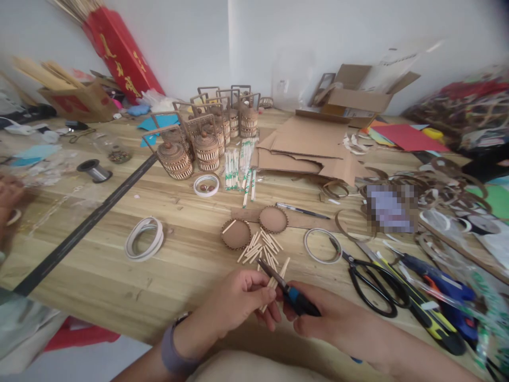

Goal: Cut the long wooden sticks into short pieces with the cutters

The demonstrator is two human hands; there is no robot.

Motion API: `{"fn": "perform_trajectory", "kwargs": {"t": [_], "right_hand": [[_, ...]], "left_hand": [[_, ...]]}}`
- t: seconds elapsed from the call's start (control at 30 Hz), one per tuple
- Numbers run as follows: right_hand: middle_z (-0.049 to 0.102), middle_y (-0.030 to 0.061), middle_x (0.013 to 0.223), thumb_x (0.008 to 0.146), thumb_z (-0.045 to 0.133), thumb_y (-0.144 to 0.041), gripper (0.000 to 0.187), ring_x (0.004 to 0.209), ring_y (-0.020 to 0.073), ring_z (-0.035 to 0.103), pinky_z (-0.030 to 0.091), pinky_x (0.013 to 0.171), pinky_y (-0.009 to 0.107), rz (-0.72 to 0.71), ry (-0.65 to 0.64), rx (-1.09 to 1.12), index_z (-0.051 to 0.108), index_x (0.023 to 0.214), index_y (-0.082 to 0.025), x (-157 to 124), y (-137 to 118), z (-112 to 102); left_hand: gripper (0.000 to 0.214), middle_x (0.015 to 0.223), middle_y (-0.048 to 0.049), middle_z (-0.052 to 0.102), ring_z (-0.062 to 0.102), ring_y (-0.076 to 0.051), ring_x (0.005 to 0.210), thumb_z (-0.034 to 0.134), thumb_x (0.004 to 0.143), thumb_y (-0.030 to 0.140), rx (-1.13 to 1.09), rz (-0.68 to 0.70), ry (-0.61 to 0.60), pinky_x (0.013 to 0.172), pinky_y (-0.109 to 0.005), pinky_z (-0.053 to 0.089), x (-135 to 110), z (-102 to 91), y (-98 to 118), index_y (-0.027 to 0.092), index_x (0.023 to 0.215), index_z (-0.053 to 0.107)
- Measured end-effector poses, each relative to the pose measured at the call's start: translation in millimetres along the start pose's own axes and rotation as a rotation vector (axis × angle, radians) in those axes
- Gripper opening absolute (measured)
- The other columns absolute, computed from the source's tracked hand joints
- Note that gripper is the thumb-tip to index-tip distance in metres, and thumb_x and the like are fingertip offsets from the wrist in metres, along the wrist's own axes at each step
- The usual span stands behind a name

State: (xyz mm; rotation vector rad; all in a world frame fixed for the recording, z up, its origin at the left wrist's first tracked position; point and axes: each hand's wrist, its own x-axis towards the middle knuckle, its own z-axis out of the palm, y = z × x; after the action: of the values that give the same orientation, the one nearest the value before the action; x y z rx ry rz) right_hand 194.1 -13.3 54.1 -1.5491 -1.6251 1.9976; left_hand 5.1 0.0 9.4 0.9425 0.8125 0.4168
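My left hand (247,297) is closed on a few thin wooden sticks (285,267), which look like chopsticks. My right hand (326,317) grips shears (299,300) with black and blue handles. Their dark blades lie across the sticks just above my left fingers. Beyond the blades is a loose pile of short cut stick pieces (258,247). Two shallow round cardboard trays with notched rims stand behind the pile: the left tray (237,240) has a stick piece in it, and the right tray (273,219) is beside it.
Tape rolls (143,240) lie left, black-handled scissors (377,289), a yellow-black cutter (431,318) and a blue glue gun (441,273) right. Several woven lidded baskets (175,159), wrapped chopsticks (233,170) and cardboard sheets (302,138) stand behind. Another person's hand (10,192) is at the left edge.
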Motion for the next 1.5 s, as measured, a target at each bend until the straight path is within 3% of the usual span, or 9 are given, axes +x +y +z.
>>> {"fn": "perform_trajectory", "kwargs": {"t": [0.37, 0.5, 0.63, 0.8, 1.07, 1.3, 1.5], "right_hand": [[0.050, -0.0029, 0.077, 0.059, 0.049, -0.015, 0.024, 0.074, 0.0155, 0.047, 0.037, 0.067, 0.026, -0.054, 0.030, -0.094, 0.053, 0.082, -0.020, 6, 13, 0], [0.053, -0.0034, 0.074, 0.061, 0.048, -0.008, 0.025, 0.069, 0.0142, 0.047, 0.036, 0.062, 0.025, -0.106, 0.112, -0.179, 0.055, 0.081, -0.020, 10, 25, 6], [0.061, 0.0000, 0.079, 0.064, 0.045, -0.003, 0.027, 0.075, 0.0163, 0.053, 0.040, 0.070, 0.027, -0.189, 0.195, -0.233, 0.058, 0.082, -0.019, 13, 30, 13], [0.062, 0.0017, 0.080, 0.068, 0.045, -0.007, 0.023, 0.076, 0.0175, 0.054, 0.041, 0.072, 0.029, -0.184, 0.228, -0.260, 0.058, 0.083, -0.019, 15, 36, 16], [0.057, 0.0015, 0.083, 0.063, 0.046, -0.016, 0.025, 0.080, 0.0185, 0.051, 0.041, 0.075, 0.030, -0.180, 0.061, -0.080, 0.057, 0.085, -0.019, 10, 17, 7], [0.056, 0.0003, 0.081, 0.064, 0.046, -0.014, 0.026, 0.077, 0.0172, 0.050, 0.040, 0.071, 0.028, -0.156, 0.062, -0.041, 0.058, 0.087, -0.019, 13, 23, 9], [0.061, 0.0041, 0.085, 0.070, 0.047, -0.017, 0.020, 0.083, 0.0210, 0.055, 0.043, 0.079, 0.034, -0.168, 0.152, -0.134, 0.057, 0.087, -0.016, 18, 32, 14]], "left_hand": [[0.040, 0.068, -0.0021, 0.063, 0.056, -0.009, 0.052, 0.066, 0.075, 0.052, -0.014, 0.006, -0.011, 0.056, -0.023, 0.044, 1, 0.3, -1, 0.012, 0.075, 0.064], [0.041, 0.065, -0.0018, 0.062, 0.055, -0.009, 0.051, 0.066, 0.074, 0.053, 0.010, 0.009, -0.001, 0.056, -0.023, 0.043, 1, 0.2, -1, 0.012, 0.073, 0.063], [0.043, 0.063, -0.0010, 0.060, 0.054, -0.010, 0.050, 0.065, 0.075, 0.055, 0.026, 0.008, 0.017, 0.055, -0.024, 0.043, -1, 0.1, -3, 0.012, 0.075, 0.063], [0.043, 0.064, -0.0003, 0.060, 0.054, -0.010, 0.051, 0.065, 0.075, 0.055, 0.032, 0.001, 0.023, 0.056, -0.024, 0.042, 1, -0.6, -6, 0.012, 0.079, 0.061], [0.046, 0.065, 0.0012, 0.059, 0.048, -0.008, 0.050, 0.054, 0.082, 0.062, 0.143, 0.005, 0.038, 0.053, -0.022, 0.036, 0, -2.4, -6, 0.016, 0.081, 0.054], [0.049, 0.066, 0.0006, 0.058, 0.045, -0.008, 0.051, 0.050, 0.083, 0.064, 0.196, -0.014, 0.060, 0.052, -0.023, 0.033, -1, -0.6, -6, 0.016, 0.075, 0.053], [0.041, 0.064, 0.0014, 0.056, 0.041, -0.008, 0.051, 0.050, 0.085, 0.055, 0.214, -0.013, 0.088, 0.052, -0.022, 0.031, -3, 2.3, -1, 0.017, 0.073, 0.053]]}}
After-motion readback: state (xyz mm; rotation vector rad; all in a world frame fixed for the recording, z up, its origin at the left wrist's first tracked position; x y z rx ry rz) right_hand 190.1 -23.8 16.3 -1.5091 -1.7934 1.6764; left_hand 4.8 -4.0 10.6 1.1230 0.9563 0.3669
